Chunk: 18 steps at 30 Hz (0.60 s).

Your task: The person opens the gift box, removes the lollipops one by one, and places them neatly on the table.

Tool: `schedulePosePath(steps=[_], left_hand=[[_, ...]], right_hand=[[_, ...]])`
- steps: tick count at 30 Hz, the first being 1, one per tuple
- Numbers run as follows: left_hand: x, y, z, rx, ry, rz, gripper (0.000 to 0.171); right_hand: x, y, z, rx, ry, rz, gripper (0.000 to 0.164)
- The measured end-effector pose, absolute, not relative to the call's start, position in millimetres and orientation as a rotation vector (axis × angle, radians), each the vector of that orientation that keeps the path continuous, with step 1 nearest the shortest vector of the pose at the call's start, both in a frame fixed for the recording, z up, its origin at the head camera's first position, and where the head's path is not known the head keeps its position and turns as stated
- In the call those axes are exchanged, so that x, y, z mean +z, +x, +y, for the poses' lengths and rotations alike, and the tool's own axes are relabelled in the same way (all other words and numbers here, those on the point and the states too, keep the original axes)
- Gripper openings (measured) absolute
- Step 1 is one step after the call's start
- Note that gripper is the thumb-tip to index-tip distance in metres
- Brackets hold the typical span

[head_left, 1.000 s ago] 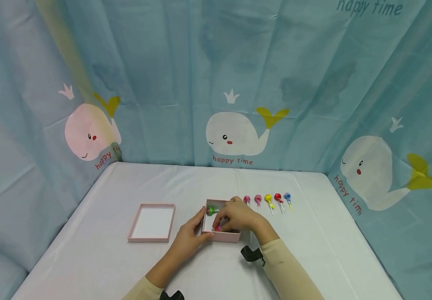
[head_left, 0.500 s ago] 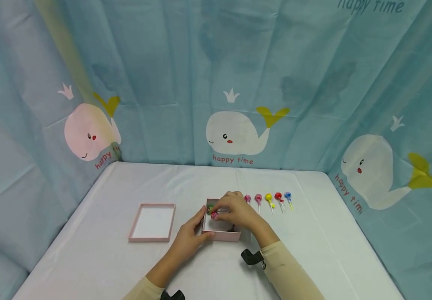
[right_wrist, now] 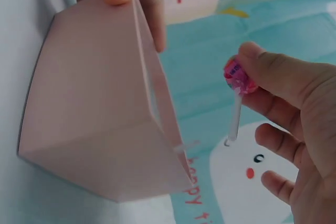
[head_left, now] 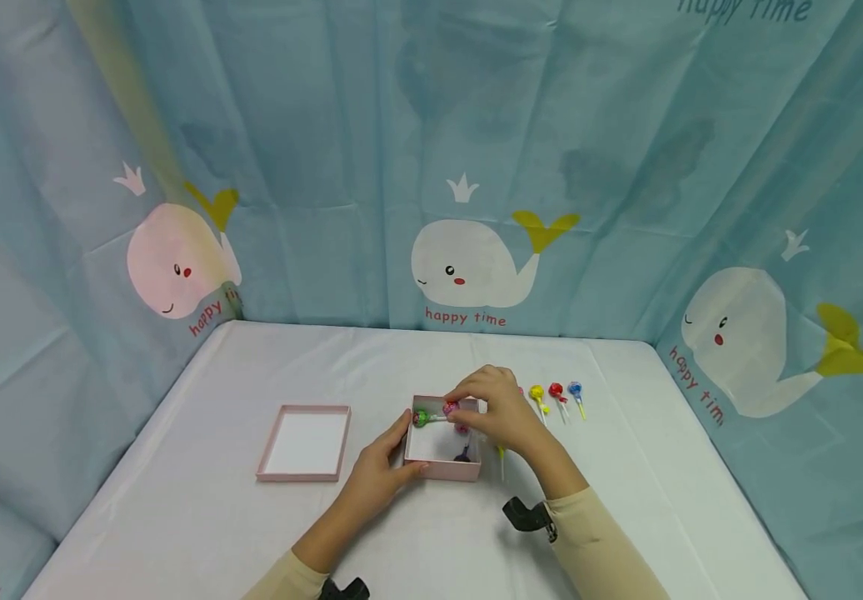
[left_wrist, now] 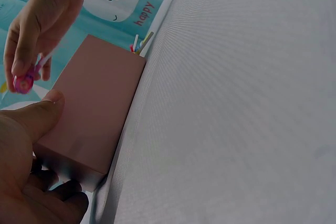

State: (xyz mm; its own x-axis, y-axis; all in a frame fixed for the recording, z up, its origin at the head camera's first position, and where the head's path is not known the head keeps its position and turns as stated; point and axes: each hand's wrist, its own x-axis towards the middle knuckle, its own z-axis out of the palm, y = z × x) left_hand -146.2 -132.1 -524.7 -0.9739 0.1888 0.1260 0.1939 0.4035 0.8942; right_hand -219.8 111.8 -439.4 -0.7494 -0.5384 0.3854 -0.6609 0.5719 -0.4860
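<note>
My left hand (head_left: 381,468) grips the left side of an open pink box (head_left: 442,471), its thumb on the front wall. Above the box's back part, my right hand (head_left: 502,408) pinches a pink lollipop (right_wrist: 239,77) by its wrapped head, the white stick pointing down in the right wrist view. Inside the box lie a green lollipop (head_left: 421,418) at the back left, a dark one (head_left: 463,455) near the front, and a pinkish one (head_left: 461,428) partly hidden by my right hand.
The box's shallow lid (head_left: 304,444) lies to the left, white inside up. Behind my right hand stand out yellow (head_left: 537,392), red (head_left: 556,390) and blue (head_left: 576,389) lollipops in a row. A thin stick (head_left: 502,462) lies just right of the box.
My right hand has lifted the pink lollipop from the box's front left, then drawn it back and to the right above the box. The left hand stays on the box.
</note>
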Motion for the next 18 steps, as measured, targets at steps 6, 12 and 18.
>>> schedulePosePath(steps=[6,12,18], left_hand=[[-524.7,-145.9,-131.4,-1.68,-0.358,-2.629,0.092],[-525.5,-144.8,-130.4,-1.687,-0.36,-2.622,0.095],[-524.3,-143.6,-130.4,-1.694,-0.347,-2.626,0.094]], right_hand=[[-438.1,-209.2,134.1,1.037,0.846,-2.561,0.022],[-442.8,-196.9,159.1,1.123,0.676,-2.52,0.024],[-452.1,-188.0,179.7,1.142,0.529,-2.5,0.023]])
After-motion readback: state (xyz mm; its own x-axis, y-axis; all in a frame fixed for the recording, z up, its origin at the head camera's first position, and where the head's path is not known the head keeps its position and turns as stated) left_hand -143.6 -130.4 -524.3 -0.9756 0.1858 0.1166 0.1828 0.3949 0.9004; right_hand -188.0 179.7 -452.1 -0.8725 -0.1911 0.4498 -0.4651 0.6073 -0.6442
